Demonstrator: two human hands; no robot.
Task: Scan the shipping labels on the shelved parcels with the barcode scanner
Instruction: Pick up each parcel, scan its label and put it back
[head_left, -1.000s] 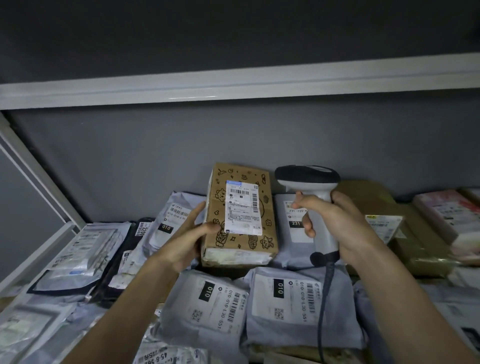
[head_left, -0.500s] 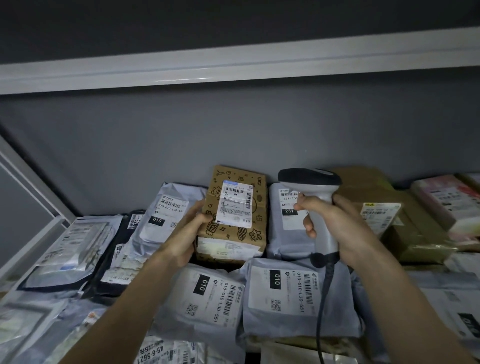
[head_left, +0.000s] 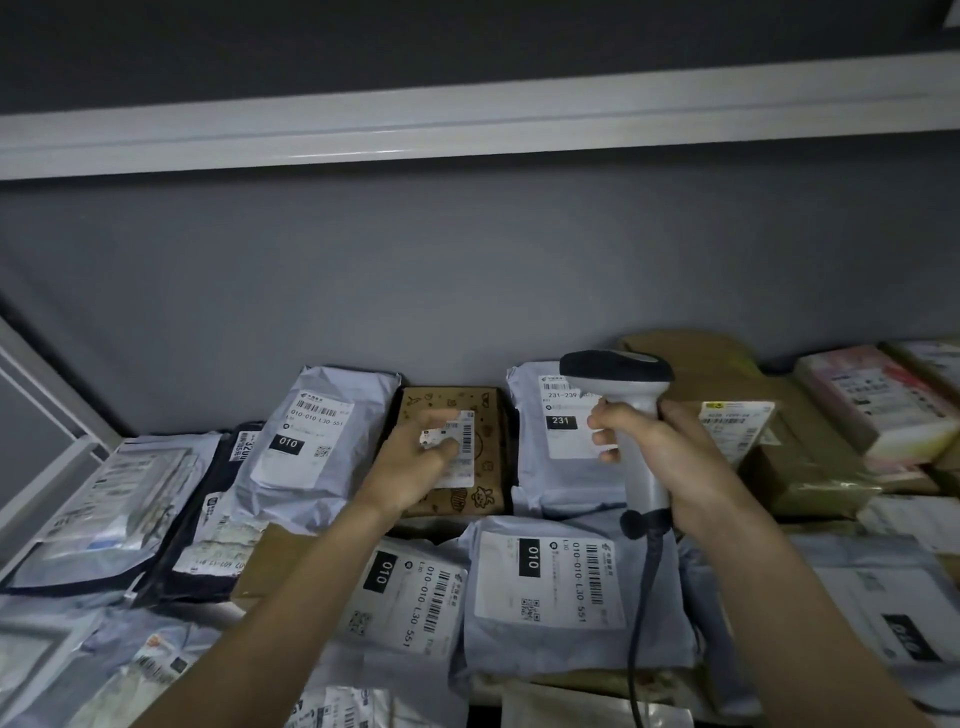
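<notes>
A brown printed box (head_left: 485, 501) lies flat at the back of the shelf, between two grey mailers. My left hand (head_left: 410, 467) rests on its white shipping label (head_left: 466, 432), fingers blurred and loosely spread over it. To the right, my right hand (head_left: 670, 457) grips the handle of the white barcode scanner (head_left: 615, 368). The scanner's dark head points at the back wall, above a grey mailer marked 231 (head_left: 550, 467). Its cable (head_left: 639, 597) hangs down over the front parcels.
Grey mailers marked 010 lie at back left (head_left: 311, 441) and in the front row (head_left: 561, 597). Brown cartons (head_left: 800, 467) and a pink parcel (head_left: 883, 405) fill the right. A white shelf rail (head_left: 467, 124) runs overhead, and a frame post (head_left: 47, 415) stands left.
The brown box, held up and tilted by my left hand before, has gone down flat on the shelf, and my left hand now lies on top of it. The scanner stays about level.
</notes>
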